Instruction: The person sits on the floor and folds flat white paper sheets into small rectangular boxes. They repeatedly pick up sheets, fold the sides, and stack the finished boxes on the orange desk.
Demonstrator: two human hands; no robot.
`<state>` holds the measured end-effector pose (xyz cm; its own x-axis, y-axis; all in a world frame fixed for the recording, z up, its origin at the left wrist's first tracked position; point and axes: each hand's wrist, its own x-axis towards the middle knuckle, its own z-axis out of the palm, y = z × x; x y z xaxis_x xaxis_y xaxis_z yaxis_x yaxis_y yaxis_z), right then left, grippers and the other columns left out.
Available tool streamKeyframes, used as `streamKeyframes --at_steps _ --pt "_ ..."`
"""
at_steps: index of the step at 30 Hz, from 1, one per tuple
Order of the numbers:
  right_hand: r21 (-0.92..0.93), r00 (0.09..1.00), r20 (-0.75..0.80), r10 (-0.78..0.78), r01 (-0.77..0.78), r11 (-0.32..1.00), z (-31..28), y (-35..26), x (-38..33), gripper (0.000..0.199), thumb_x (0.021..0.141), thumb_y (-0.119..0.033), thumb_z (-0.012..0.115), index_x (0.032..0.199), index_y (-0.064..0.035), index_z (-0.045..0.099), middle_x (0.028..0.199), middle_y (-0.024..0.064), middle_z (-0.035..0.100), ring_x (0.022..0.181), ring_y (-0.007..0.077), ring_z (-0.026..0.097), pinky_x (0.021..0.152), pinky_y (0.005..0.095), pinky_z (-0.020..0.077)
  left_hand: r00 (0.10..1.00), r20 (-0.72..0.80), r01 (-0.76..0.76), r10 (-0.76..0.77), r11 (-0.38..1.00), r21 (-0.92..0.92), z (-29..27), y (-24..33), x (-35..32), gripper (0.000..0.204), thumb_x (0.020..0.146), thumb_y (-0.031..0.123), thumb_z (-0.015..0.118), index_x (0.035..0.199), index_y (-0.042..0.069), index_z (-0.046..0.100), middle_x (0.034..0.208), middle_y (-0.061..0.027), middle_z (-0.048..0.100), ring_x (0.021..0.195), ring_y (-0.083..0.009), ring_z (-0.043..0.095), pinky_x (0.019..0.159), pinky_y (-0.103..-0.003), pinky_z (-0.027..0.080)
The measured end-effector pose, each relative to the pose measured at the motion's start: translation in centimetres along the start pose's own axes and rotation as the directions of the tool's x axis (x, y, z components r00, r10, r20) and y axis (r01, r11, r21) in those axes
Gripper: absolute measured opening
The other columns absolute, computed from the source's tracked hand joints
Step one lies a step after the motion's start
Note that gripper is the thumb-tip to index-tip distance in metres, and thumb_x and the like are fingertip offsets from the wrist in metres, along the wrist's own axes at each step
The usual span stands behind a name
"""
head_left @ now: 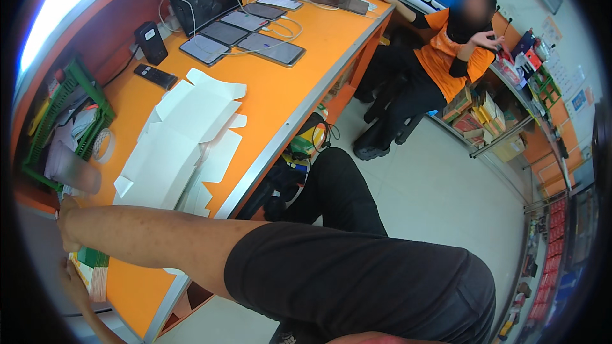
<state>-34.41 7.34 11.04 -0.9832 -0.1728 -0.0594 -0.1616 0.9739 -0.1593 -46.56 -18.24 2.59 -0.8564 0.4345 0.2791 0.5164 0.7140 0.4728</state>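
My right arm in a black sleeve reaches across to the left edge of the orange-topped desk [299, 79]. My right hand [68, 224] is at the desk's far left end, below a blurred greyish-brown rounded thing [80, 175]; I cannot tell whether it touches it. Lower down, my left hand [69, 274] is beside a stack of pale and green pieces [97, 271]. The fingers of both hands are mostly hidden or cut off at the dark rim. Beside my right forearm lie unfolded white cardboard box blanks [172, 146], overlapping.
Several phones [271, 48] with white cables lie near a black box-shaped device [204, 1]. A black remote [155, 76], a roll of tape [103, 146] and a green basket [67, 121] are nearer. A seated person in an orange shirt [440, 54] rests one hand on the desk.
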Motion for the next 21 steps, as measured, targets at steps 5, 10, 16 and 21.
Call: streamKeyframes --at_steps 5,10,16,21 --pt "0.014 0.998 -0.055 0.021 -0.02 1.0 0.7 0.0 1.6 0.057 0.089 -0.044 0.045 0.134 -0.012 0.059 0.139 0.011 0.055 0.133 0.0289 0.047 0.106 0.0559 0.0287 0.931 0.337 0.341 -0.141 0.667 -0.662 3.2 -3.7 0.4 0.054 0.104 0.046 0.038 0.13 0.001 0.051 0.119 -0.0077 0.059 0.106 -0.0182 0.057 0.094 -0.034 0.044" --pt "-0.027 0.999 -0.033 0.009 -0.01 1.0 1.0 -0.3 1.3 0.057 0.089 -0.044 0.044 0.134 -0.0126 0.059 0.136 0.0114 0.057 0.132 0.0285 0.047 0.106 0.0557 0.0285 0.897 0.436 0.406 -0.075 0.533 -0.742 4.1 -4.4 -0.3 0.051 0.106 0.047 0.034 0.127 0.005 0.053 0.116 -0.0032 0.059 0.105 -0.015 0.057 0.095 -0.032 0.044" --pt "-0.044 0.997 -0.079 0.006 -0.009 0.999 1.5 0.1 2.2 0.055 0.09 -0.043 0.043 0.133 -0.0136 0.06 0.133 0.0098 0.06 0.128 0.0272 0.05 0.101 0.0534 0.0305 0.867 0.484 0.48 -0.121 0.462 -0.746 4.0 -2.8 -0.5 0.046 0.106 0.045 0.035 0.124 0.007 0.054 0.115 -0.0022 0.059 0.105 -0.0143 0.057 0.094 -0.031 0.044" --pt "-0.054 0.994 -0.103 -0.022 0.017 0.998 1.5 -0.2 2.2 0.053 0.09 -0.043 0.045 0.132 -0.0155 0.061 0.132 0.0085 0.061 0.127 0.0265 0.05 0.1 0.0537 0.0303 0.971 0.189 0.226 -0.146 0.82 -0.526 3.4 -3.9 -0.4 0.049 0.106 0.042 0.037 0.129 0.003 0.053 0.117 -0.0099 0.061 0.108 -0.0222 0.058 0.097 -0.035 0.043"
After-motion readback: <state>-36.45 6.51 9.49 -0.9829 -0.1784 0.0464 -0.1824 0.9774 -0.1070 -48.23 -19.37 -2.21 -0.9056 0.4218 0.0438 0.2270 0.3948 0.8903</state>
